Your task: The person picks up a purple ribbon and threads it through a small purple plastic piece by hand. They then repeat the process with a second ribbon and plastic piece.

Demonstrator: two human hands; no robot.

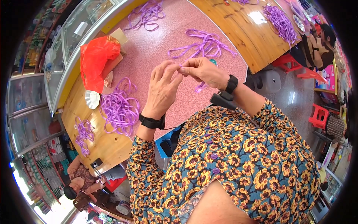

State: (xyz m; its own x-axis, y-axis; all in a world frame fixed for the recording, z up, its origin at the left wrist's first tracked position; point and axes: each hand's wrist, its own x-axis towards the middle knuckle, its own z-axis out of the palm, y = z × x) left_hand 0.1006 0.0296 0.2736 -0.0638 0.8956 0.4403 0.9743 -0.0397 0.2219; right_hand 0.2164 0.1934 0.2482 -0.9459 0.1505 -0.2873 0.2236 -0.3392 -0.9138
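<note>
My left hand [161, 89] and my right hand [207, 73] meet over a pink speckled tabletop [156, 41], fingertips pinched together. A small bit of purple ribbon [181, 66] shows between them; most of it is hidden by the fingers. Just beyond the hands lies a loose tangle of purple ribbon [204, 44]. Below my right hand a short shiny purple piece [200, 88] rests on the table. To the left of my left hand spreads a larger ribbon heap [118, 108]. Each wrist wears a black band.
A red plastic bag [97, 59] over a box stands at the left, beside a white fluted paper cup [92, 99]. More ribbon lies on the far side [147, 15] and on the right wooden table [281, 23]. Other people sit at lower left and far right. Red stools [319, 115] stand right.
</note>
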